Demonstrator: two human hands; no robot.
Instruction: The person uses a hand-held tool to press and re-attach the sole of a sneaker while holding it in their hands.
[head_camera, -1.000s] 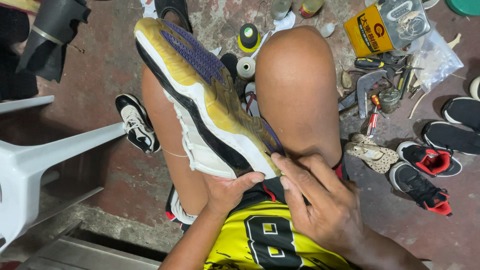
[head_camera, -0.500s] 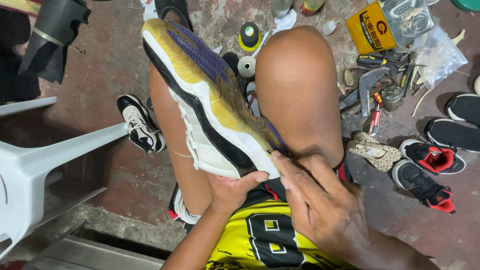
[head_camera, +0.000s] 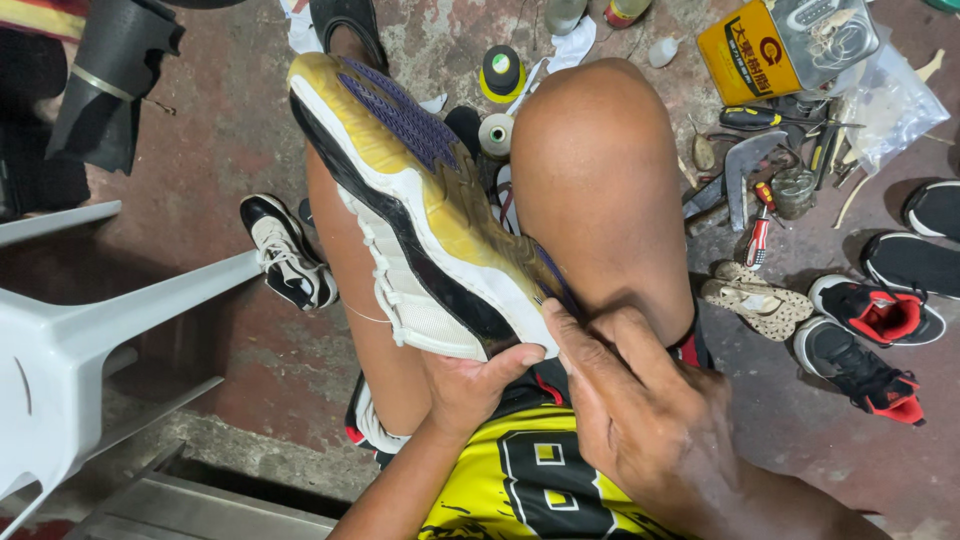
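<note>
Bare forearms, bare knees (head_camera: 598, 160). Yellow jersey (head_camera: 520, 490) with black block numeral outlined white; black shorts (head_camera: 690, 350) edged red and white.

Gripped sneaker (head_camera: 420, 230): yellowed sole with purple tread, black-and-white side. Below the grip, yellow-and-black shorts (head_camera: 520, 480).

The sneaker (head_camera: 430, 215) has a translucent, yellowed rubber sole, glossy black sidewall and white mesh cloth. The chair (head_camera: 90, 330) is smooth white plastic. The concrete floor (head_camera: 250, 130) looks rough and stained.
</note>
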